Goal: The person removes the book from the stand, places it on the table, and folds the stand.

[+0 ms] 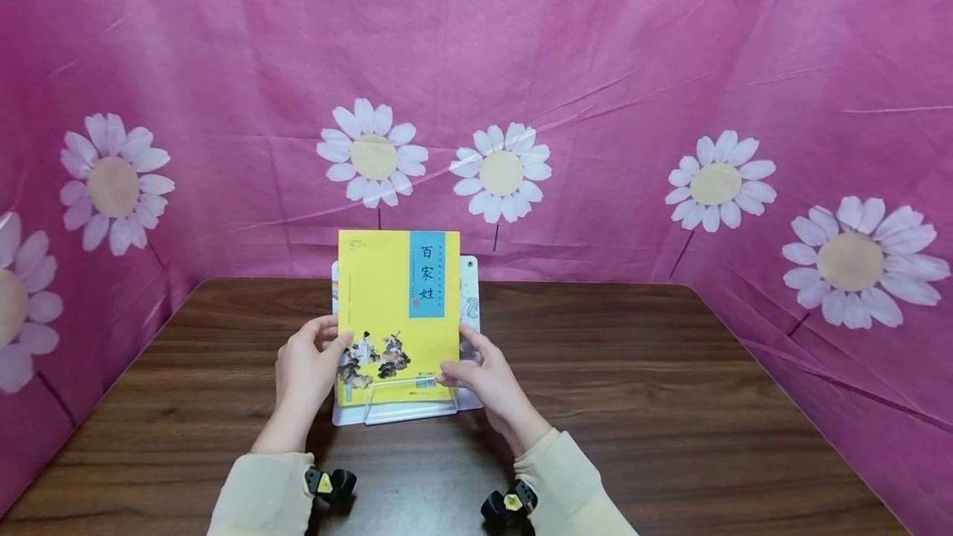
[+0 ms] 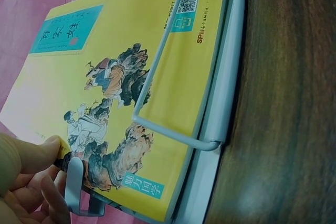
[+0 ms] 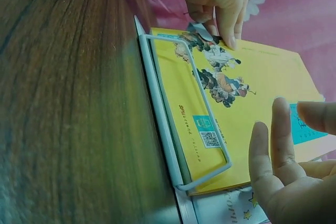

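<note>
A yellow book (image 1: 387,288) with a blue title panel and painted figures leans upright on a white book stand (image 1: 405,416). The stand's wire loop (image 2: 152,124) crosses the lower cover. My left hand (image 1: 308,366) pinches the book's left edge, thumb on the cover; a small grey clip (image 2: 76,184) of the stand is beside those fingers. At the right edge, my right hand (image 1: 491,383) has its fingers loosely spread, seen close in front of the cover in the right wrist view; whether they touch it I cannot tell. The stand's back is mostly hidden.
A dark brown wooden table (image 1: 633,404) carries the stand. Behind it and on both sides hangs a pink cloth (image 1: 596,48) printed with large white daisies. Black wrist cameras (image 1: 331,485) are strapped at both cuffs.
</note>
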`<state>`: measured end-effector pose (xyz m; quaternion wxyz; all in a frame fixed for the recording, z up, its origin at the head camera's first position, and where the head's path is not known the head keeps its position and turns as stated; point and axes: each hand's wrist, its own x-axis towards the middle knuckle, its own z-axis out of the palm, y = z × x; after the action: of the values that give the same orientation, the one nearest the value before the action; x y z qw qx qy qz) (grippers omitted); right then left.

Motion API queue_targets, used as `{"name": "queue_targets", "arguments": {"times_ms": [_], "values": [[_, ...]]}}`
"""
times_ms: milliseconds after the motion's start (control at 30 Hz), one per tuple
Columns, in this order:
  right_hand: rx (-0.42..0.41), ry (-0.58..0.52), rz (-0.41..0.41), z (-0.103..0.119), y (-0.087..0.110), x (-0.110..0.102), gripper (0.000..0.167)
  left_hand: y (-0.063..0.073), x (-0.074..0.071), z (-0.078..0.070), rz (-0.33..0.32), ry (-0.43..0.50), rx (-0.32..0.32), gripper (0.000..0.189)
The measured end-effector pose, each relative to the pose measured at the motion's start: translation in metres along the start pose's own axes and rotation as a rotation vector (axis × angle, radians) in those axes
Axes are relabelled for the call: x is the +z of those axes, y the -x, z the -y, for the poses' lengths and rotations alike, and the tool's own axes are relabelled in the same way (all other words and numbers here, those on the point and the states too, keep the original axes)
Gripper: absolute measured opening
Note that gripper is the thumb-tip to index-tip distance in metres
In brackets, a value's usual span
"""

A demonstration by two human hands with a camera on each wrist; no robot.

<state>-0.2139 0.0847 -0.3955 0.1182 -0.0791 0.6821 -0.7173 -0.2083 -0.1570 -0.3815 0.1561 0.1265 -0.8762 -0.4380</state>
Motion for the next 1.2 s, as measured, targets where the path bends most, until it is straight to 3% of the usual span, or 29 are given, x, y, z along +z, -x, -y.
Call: {"name": "queue_targets", "arguments": {"times_ms": [433,833,1033,1200], "values": [[-0.036,-0.015,-0.009,0.006,0.002,0.005,0.069,-0.001,-0.001,0.002,-0.067,0.039,0.023,0.036],[-0.066,-0.020,-0.056,0.008,0.005,0.014,0.070,-0.003,0.003,0.004,-0.042,0.147,0.010,0.037],[-0.069,0.013,-0.093,0.001,0.001,0.011,0.067,-0.005,0.007,0.007,-0.052,0.262,0.003,0.033],[-0.049,0.022,-0.101,-0.002,-0.003,0.007,0.065,-0.006,0.008,0.010,-0.023,0.396,-0.028,0.032]]}}
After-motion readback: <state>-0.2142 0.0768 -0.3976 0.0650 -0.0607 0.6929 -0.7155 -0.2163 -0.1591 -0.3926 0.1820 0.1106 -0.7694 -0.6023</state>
